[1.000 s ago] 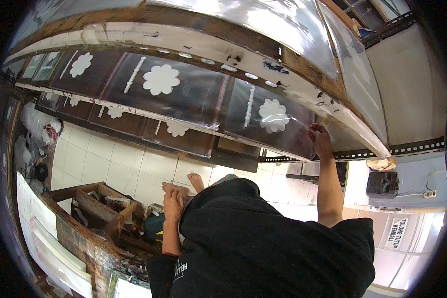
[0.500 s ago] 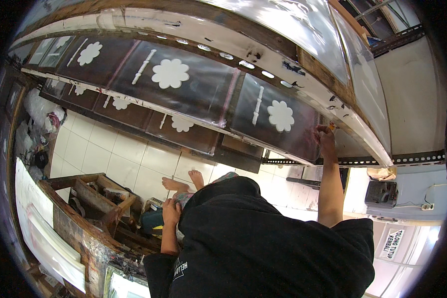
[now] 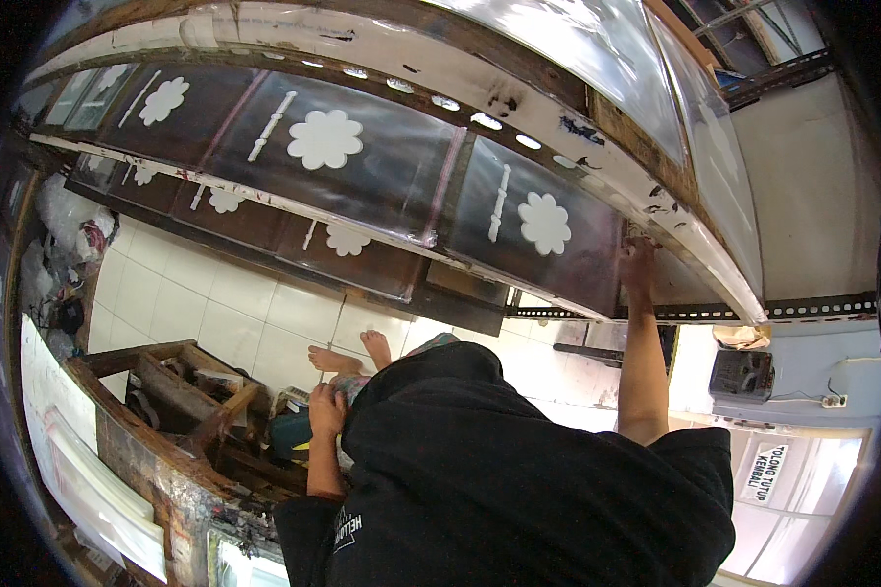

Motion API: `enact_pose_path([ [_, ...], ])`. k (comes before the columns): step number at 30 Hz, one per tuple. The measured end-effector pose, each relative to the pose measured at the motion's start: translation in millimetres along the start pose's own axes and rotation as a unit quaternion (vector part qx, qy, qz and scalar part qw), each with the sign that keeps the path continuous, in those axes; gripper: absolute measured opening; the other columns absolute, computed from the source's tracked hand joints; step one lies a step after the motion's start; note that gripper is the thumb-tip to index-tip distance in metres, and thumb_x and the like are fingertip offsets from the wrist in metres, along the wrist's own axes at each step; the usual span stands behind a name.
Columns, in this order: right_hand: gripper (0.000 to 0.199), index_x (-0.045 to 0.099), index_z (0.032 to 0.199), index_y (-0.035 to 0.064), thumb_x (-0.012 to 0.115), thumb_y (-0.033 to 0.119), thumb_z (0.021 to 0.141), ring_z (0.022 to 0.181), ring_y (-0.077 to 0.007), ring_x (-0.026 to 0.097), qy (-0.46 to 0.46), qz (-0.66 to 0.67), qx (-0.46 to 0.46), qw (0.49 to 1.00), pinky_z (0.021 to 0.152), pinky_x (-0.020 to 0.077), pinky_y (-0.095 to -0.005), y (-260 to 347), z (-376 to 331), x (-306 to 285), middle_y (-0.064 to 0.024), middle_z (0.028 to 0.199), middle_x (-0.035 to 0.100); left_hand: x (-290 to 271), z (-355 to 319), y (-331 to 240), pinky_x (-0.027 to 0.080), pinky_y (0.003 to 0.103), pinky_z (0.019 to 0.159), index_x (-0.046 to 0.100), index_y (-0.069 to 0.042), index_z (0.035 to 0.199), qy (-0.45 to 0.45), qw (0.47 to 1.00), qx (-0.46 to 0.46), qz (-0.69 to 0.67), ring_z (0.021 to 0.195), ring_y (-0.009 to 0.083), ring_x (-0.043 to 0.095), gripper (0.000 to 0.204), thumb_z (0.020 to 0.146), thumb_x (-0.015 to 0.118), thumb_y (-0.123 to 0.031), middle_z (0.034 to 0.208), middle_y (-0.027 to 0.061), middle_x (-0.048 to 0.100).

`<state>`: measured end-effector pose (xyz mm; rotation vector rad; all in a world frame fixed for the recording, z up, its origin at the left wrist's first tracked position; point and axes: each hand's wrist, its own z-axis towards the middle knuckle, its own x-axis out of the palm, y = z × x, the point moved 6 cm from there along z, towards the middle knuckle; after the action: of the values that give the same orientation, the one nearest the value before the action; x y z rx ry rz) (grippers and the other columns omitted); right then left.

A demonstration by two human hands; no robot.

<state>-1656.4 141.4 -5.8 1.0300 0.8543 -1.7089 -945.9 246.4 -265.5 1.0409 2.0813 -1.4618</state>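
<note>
The right hand (image 3: 640, 262) is reaching up at about two o'clock, its fingers pressing flat and spread against the far edge of a long printing frame (image 3: 382, 166), a dark screen panel bearing white flower shapes (image 3: 544, 223) and pale bars; the grip is open, touching rather than clasping. That frame is running in a bent band from ten o'clock across to three o'clock, lying on a long pale bench (image 3: 597, 147) with worn, stained edges. The left hand (image 3: 327, 409) is hanging low at about seven o'clock, just beside a wooden rack (image 3: 181, 386); whether its grip is clenched cannot be told. Bare feet (image 3: 347, 352) are standing on the white tiled floor (image 3: 215, 298) near centre, and a black shirt (image 3: 499, 489) is filling the six o'clock area
</note>
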Motion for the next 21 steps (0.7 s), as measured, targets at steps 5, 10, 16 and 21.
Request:
enact_pose_path([
  [5, 0.036, 0.060, 0.124, 0.0020, 0.060, 0.022, 0.094, 0.118, -0.0377, 0.058, 0.000, 0.028, -0.009, 1.000, 0.105, 0.0421, -0.0454, 11.0, 23.5, 0.7, -0.0220, 0.125, 0.062, -4.7, -3.7, -2.5, 0.045, 0.048, 0.098, 0.065, 0.002, 0.111, -0.015, 1.000, 0.001, -0.013, 0.112, 0.0428, 0.055, 0.028, 0.089, 0.060, -0.016, 0.118, 0.0232, 0.060],
  [10, 0.025, 0.062, 0.120, 0.0017, 0.056, 0.011, 0.098, 0.103, -0.0229, 0.068, 0.101, 0.272, -0.010, 0.957, 0.092, 0.0523, -0.0348, 119.3, 66.5, -27.0, -0.0125, 0.113, 0.067, -3.6, -5.6, 3.3, 0.045, 0.048, 0.099, 0.062, 0.002, 0.123, -0.028, 0.999, -0.029, -0.001, 0.114, 0.0428, 0.055, 0.037, 0.090, 0.060, -0.015, 0.122, 0.0229, 0.060],
  [16, 0.021, 0.065, 0.115, 0.0029, 0.057, 0.008, 0.096, 0.092, -0.0186, 0.070, 0.236, 0.511, -0.095, 0.821, 0.081, 0.0545, -0.0314, 290.3, 92.8, -43.4, -0.0100, 0.106, 0.070, -32.9, -3.5, -13.6, 0.044, 0.048, 0.100, 0.063, 0.003, 0.117, -0.178, 0.979, -0.040, -0.091, 0.114, 0.0435, 0.056, 0.031, 0.090, 0.060, -0.013, 0.120, 0.0246, 0.061],
  [21, 0.020, 0.065, 0.115, 0.0022, 0.056, 0.010, 0.099, 0.098, -0.0197, 0.070, 0.334, 0.528, -0.174, 0.761, 0.088, 0.0540, -0.0336, 460.9, 96.4, -56.2, -0.0109, 0.113, 0.069, -44.0, -2.9, -9.8, 0.042, 0.047, 0.105, 0.063, 0.006, 0.116, -0.203, 0.960, -0.100, -0.165, 0.119, 0.0433, 0.054, 0.032, 0.091, 0.060, -0.013, 0.126, 0.0270, 0.058],
])
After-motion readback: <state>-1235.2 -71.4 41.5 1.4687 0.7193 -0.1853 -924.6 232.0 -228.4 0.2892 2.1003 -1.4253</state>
